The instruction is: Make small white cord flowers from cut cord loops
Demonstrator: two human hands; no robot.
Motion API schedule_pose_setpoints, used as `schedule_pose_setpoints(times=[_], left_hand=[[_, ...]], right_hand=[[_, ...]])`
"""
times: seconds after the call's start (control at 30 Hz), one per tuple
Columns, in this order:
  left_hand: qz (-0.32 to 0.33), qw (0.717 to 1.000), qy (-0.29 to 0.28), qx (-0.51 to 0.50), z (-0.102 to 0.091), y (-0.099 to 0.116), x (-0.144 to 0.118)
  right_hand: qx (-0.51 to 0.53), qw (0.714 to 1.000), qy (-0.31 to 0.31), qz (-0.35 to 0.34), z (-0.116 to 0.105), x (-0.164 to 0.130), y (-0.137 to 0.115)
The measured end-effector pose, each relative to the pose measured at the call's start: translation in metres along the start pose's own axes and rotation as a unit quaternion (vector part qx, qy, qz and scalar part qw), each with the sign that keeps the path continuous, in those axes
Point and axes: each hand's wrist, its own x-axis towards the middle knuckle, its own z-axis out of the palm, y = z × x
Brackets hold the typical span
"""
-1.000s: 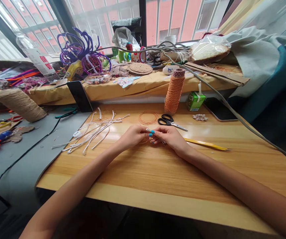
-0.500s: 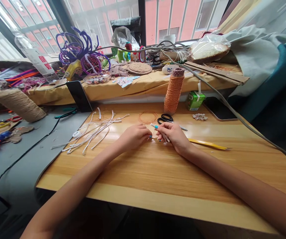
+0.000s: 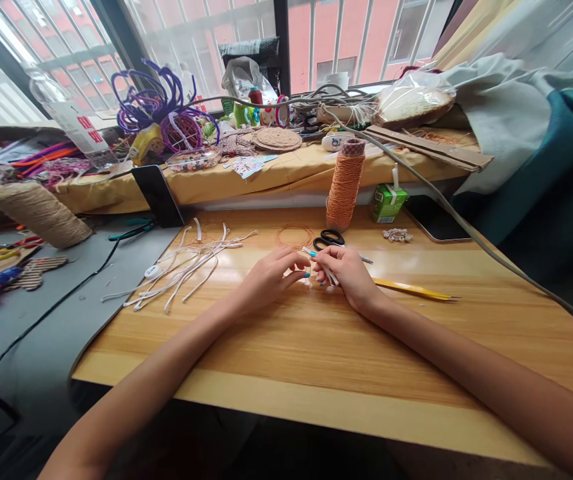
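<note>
My right hand [image 3: 345, 272] is closed on short white cords [image 3: 332, 275], whose ends stick out between finger and thumb. Facing it at close range is my left hand [image 3: 272, 275], thumb and fingers drawn together in a pinch; what lies in that pinch is too small to make out. Just behind the hands are black-handled scissors [image 3: 329, 239], partly hidden by my right hand, and a loose coil of thin orange thread [image 3: 294, 235]. Yellow tweezers [image 3: 414, 289] lie right of my right hand. A pile of long white cords [image 3: 194, 263] spreads out to the left.
A spool of orange twine [image 3: 345, 190] stands at the back, near a green drink carton [image 3: 388, 203], small white knotted pieces [image 3: 397, 235] and a phone [image 3: 436, 219]. A grey cable [image 3: 446, 200] crosses the right side. Craft materials crowd the yellow-covered ledge [image 3: 266, 183].
My left thumb and fingers have shifted slightly right and up, the thumb now more stretched out. My right hand keeps its hold on the white cords, almost in place.
</note>
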Motion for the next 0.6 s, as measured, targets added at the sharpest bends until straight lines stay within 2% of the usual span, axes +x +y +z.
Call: schedule_pose_setpoints(times=[0.13, 0.23, 0.37, 0.47, 0.6], left_hand=[[0.024, 0.999, -0.016, -0.014, 0.0021, 0.0001, -0.0006], [0.025, 0.999, -0.007, -0.042, 0.0017, 0.0018, 0.0002], [-0.075, 0.985, 0.032, -0.150, 0.0021, 0.0044, 0.0006], [-0.165, 0.953, 0.078, -0.241, 0.0041, 0.0049, 0.0005], [-0.252, 0.909, 0.135, -0.302, 0.0063, 0.0047, 0.0019]], right_hand=[[0.001, 1.000, -0.005, -0.001, -0.0004, -0.0008, 0.0002], [0.002, 1.000, -0.008, -0.002, -0.0006, -0.0008, 0.0004], [0.008, 1.000, -0.012, -0.005, -0.0003, -0.0003, 0.0006], [0.010, 1.000, -0.020, -0.013, -0.0002, 0.0004, 0.0012], [0.016, 1.000, -0.019, -0.015, -0.0004, 0.0009, 0.0024]])
